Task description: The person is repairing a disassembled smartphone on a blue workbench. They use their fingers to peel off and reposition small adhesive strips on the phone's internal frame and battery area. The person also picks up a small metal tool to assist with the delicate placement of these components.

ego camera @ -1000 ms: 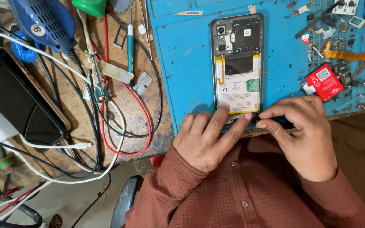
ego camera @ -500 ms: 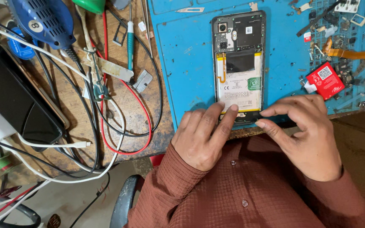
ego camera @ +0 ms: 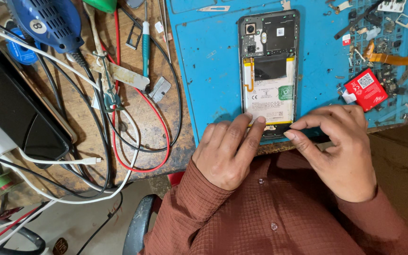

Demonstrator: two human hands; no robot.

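1. Sleeves of a rust-brown checked shirt (ego camera: pixel 279 212) fill the near edge of the view, with both forearms reaching forward over the bench edge.
2. The left hand (ego camera: pixel 227 151) lies palm down, its fingers (ego camera: pixel 253 130) stretched forward together so that the tips rest on the lower end of the opened phone (ego camera: pixel 270 71). It presses flat and pinches nothing.
3. The right hand (ego camera: pixel 341 151) is just beside it, its fingers curled with thumb and forefinger drawn close at the phone's bottom right corner. Whether they pinch anything between them cannot be told.
4. The opened phone lies back-up and lengthwise on the blue work mat (ego camera: pixel 208 75), with no back cover. Its white battery (ego camera: pixel 270 92) sits in the middle, with the dark circuit board and camera module at the far end.
5. To the right of the phone, a small red packet (ego camera: pixel 365 89) rests on the mat, apart from the right hand, and an orange flex ribbon (ego camera: pixel 395 59) lies beyond it among scattered small parts.
6. To the left, on the worn wooden bench (ego camera: pixel 138 123), red, black and white cables loop over one another.
7. A black tablet-like device (ego camera: pixel 20 108) lies at the left edge.
8. A teal-handled screwdriver (ego camera: pixel 146 47) lies beyond the cables, near the mat's left border.
9. Farthest off, at the top left, a blue tool body (ego camera: pixel 48 21) lies across the cables.
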